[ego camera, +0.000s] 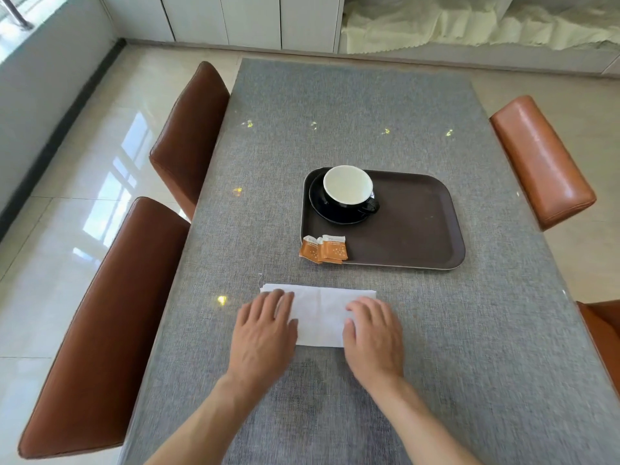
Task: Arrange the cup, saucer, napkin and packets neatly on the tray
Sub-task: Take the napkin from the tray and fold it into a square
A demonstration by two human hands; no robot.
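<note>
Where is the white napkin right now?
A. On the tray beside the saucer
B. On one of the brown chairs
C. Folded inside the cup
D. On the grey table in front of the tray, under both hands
D: the napkin lies flat on the table, nearer the person than the tray, with the left hand and right hand pressing on its two ends.

Home dining room: grey-clothed dining table (352, 129), brown leather chairs (188, 135), white cabinets (251, 18), tiled floor (100, 156)
</note>
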